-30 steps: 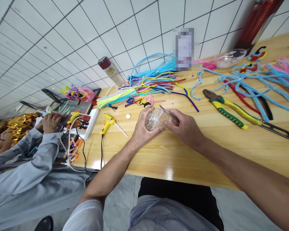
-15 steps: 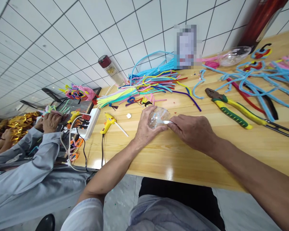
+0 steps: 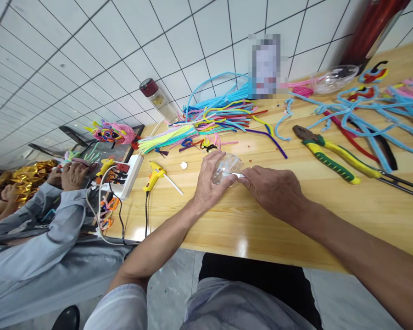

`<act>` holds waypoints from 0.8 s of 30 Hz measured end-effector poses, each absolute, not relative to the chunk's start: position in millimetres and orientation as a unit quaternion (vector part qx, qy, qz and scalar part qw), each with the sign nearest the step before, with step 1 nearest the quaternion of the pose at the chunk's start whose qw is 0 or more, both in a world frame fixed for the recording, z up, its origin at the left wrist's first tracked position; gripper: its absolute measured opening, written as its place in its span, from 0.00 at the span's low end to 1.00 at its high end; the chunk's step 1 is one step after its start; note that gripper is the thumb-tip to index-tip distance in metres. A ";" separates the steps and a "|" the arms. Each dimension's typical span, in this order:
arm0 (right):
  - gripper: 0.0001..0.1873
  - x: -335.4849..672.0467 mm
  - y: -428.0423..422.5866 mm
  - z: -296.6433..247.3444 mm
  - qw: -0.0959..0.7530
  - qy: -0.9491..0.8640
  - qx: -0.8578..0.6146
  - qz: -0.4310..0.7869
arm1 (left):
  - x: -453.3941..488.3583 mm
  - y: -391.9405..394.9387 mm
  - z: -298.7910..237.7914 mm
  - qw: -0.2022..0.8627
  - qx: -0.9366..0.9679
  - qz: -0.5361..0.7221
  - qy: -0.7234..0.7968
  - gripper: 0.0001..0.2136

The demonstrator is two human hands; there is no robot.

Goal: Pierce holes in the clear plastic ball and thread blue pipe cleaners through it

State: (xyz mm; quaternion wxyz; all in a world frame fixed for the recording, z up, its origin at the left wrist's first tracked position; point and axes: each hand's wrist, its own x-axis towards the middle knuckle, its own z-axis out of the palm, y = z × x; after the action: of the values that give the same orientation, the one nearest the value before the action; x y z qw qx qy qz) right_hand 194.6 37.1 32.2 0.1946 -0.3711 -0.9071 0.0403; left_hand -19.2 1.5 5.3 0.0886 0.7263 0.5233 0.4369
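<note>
My left hand (image 3: pixel 209 183) is wrapped round a clear plastic half-sphere (image 3: pixel 229 166) that rests on the wooden table (image 3: pixel 261 229). My right hand (image 3: pixel 273 190) is closed on a thin blade (image 3: pixel 240 175), of which only the pale tip shows, pressed against the sphere's near side. Both hands meet at the table's middle, just in front of a heap of coloured pipe cleaners (image 3: pixel 213 121).
Yellow-green pliers (image 3: pixel 325 156) and scissors (image 3: pixel 392 178) lie to the right among blue pipe cleaners (image 3: pixel 375 114). A yellow glue gun (image 3: pixel 154 175) and power strip (image 3: pixel 129 176) are at left. A clear bowl (image 3: pixel 333 79) and bottle (image 3: pixel 158 101) stand at the back. Another person's hands (image 3: pixel 70 174) work at far left.
My right hand has lowered the blade from above the sphere down to its near side and turned palm-down. The left hand has kept its hold on the sphere.
</note>
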 end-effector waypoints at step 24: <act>0.29 191.7 32.1 30.3 0.183 -0.904 -0.381 0.061 | -12.5 -1.4 1.0 0.182 0.643 0.486 0.563 0.35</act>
State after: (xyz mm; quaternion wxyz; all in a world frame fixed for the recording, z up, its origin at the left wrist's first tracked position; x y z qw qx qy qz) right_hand 191.7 32.1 30.3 0.1834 -0.3809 -0.9042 0.0610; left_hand -12.5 -1.4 1.0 0.1816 0.6433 0.5635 0.4855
